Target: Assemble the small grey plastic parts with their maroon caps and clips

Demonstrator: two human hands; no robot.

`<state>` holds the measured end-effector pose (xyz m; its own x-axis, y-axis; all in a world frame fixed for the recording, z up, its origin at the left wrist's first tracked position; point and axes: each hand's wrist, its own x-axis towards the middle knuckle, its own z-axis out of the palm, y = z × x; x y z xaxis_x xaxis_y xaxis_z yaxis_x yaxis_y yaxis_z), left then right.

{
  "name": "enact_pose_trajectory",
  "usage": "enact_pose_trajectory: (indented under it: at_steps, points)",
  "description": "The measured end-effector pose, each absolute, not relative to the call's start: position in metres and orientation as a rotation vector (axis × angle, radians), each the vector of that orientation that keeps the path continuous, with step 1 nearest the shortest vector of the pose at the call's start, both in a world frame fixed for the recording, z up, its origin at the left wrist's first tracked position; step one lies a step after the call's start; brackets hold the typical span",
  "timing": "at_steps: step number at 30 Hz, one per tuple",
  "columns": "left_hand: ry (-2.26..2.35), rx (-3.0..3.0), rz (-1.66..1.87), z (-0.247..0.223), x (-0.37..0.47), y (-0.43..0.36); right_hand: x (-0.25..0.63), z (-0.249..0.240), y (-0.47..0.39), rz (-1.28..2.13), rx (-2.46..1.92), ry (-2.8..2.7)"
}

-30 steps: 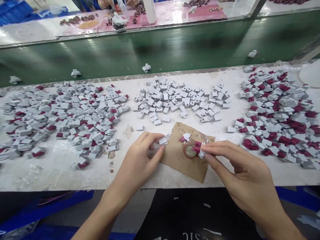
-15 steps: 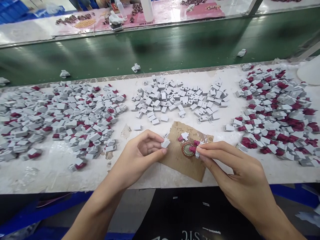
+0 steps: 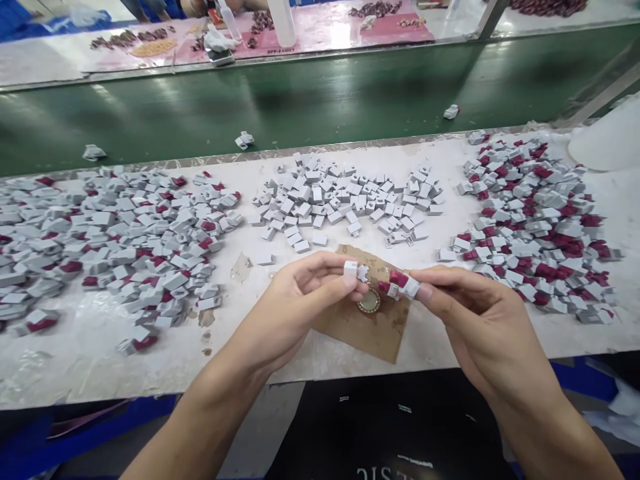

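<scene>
Between thumb and fingers, my left hand [image 3: 315, 287] pinches a small grey plastic block [image 3: 351, 269]. My right hand [image 3: 465, 300] is closed on a grey and dark-red plastic piece [image 3: 404, 283], its red end turned toward the left hand. A narrow gap separates the two held pieces. Both are above a brown cardboard piece [image 3: 367, 337], on which a round metal-rimmed disc [image 3: 369, 301] lies. A small white piece [image 3: 363, 272] shows just beside the left fingertips; whether it touches them I cannot tell.
Behind the cardboard lies a pile of grey blocks [image 3: 325, 197]. Grey and red pieces are heaped at the left [image 3: 145, 227] and right [image 3: 545, 227]. A green conveyor belt [image 3: 320, 100] crosses behind, carrying a few pieces. Another worktop [image 3: 310, 20] stands beyond.
My left hand has moved right with its grey block, closer to the right hand. The right hand has lifted its piece off the disc area and turned it. The view has shifted slightly.
</scene>
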<state>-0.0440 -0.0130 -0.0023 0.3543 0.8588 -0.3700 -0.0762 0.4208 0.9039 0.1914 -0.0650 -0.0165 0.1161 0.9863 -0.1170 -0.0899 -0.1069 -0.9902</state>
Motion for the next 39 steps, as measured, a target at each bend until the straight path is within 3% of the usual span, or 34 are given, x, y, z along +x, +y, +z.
enact_pose_trajectory:
  at_steps: [16,34,39]
  points:
    - [0.886,1.147,0.716,0.004,-0.006,0.014,0.200,-0.019,-0.045,1.220,-1.163,-0.858]
    - [0.868,1.486,0.600,0.031,-0.001,0.056,0.222,0.019,-0.004,1.211,-1.206,-1.303]
    - [0.907,1.737,0.610,0.021,0.014,0.134,0.228,0.009,0.051,0.826,-1.459,-1.530]
